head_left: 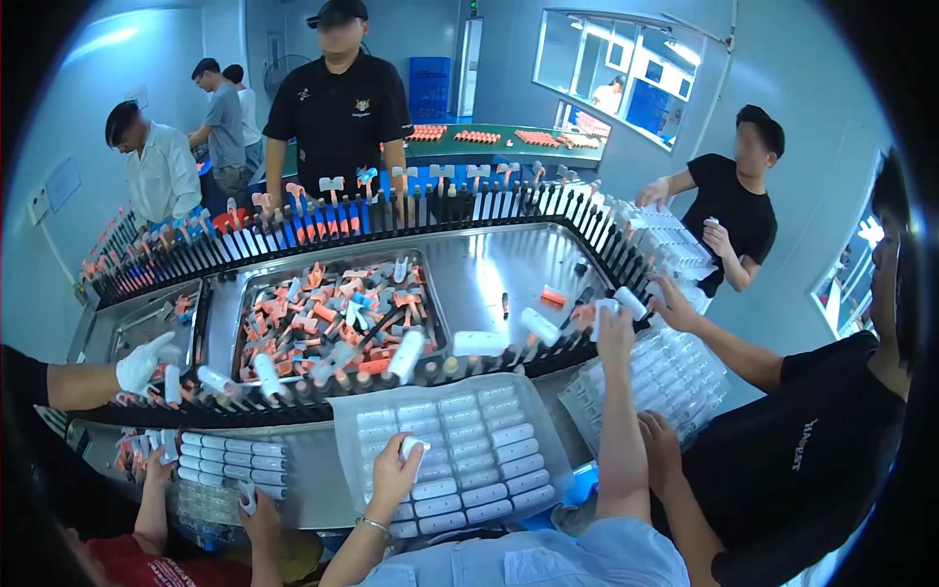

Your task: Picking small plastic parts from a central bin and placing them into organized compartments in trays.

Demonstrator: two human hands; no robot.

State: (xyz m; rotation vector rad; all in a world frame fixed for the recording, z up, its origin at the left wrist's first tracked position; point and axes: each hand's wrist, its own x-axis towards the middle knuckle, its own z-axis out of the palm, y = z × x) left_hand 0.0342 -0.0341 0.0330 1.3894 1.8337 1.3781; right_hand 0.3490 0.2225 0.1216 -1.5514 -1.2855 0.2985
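Note:
My left hand (394,476) is closed around a small white plastic casing (415,448), held over a clear plastic tray (350,419). Rows of similar white casings (465,458) fill that tray, several with dark edges. Out to the right, my raised right hand (615,342) grips another white casing (606,309) at the black pegged conveyor (528,369). Beside it is one more white casing (631,302) on the line. Further white casings (479,343) sit along the near row of pegs. My fingers partly hide both held pieces.
Inside the conveyor loop, a metal tray (437,323) holds piled orange, grey and white parts. A co-worker's gloved hand (147,364) reaches in at left; another person's hand (675,305) is close on the right. Stacked clear trays (675,377) lie beside my right forearm.

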